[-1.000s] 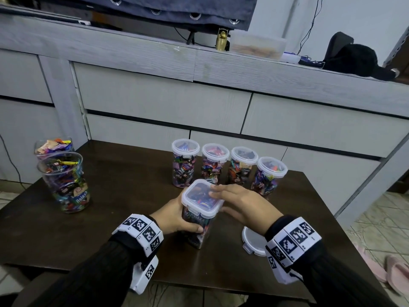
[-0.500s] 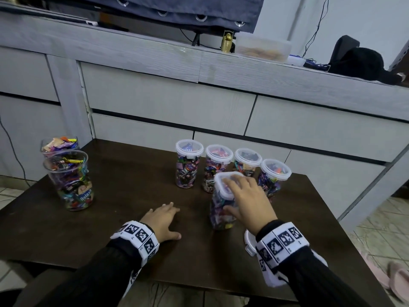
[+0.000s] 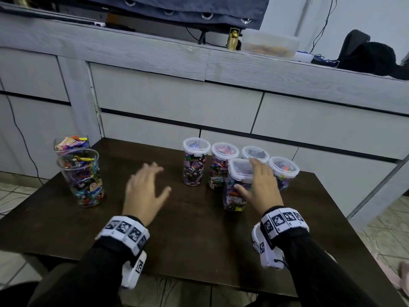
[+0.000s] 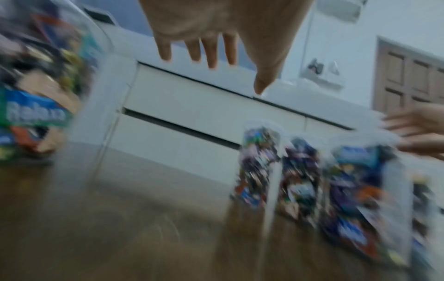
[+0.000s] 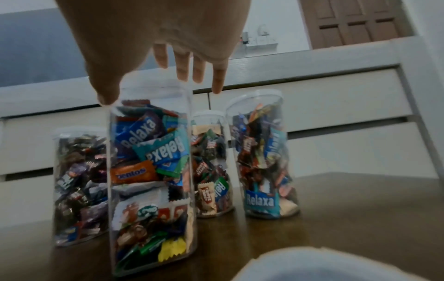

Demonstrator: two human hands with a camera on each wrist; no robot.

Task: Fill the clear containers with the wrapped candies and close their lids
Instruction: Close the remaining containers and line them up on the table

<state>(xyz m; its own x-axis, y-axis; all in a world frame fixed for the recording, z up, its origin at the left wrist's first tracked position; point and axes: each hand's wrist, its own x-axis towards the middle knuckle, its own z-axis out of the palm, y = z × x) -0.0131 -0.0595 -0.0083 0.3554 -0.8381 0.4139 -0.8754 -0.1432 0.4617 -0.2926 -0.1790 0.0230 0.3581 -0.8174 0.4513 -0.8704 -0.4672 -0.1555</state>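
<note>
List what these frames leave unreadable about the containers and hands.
- Square container lid: head view, right hand covers its far edge; sealing unclear.
- Right hand's contact with it: unclear in both views.
- Left wrist view: motion blur smears every wrapper.
- Third round container: head view, body hidden behind the square one.

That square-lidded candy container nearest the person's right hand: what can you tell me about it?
The square container is a tall jar of clear plastic, it seems, with rounded corners and a white-rimmed clear lid on top. It is packed nearly full with wrapped candies, some marked Relaxa and Mentos. It stands upright on the dark wooden table, just in front of four round lidded jars. The right hand hovers at its lid, fingers spread; actual contact is unclear.
</note>
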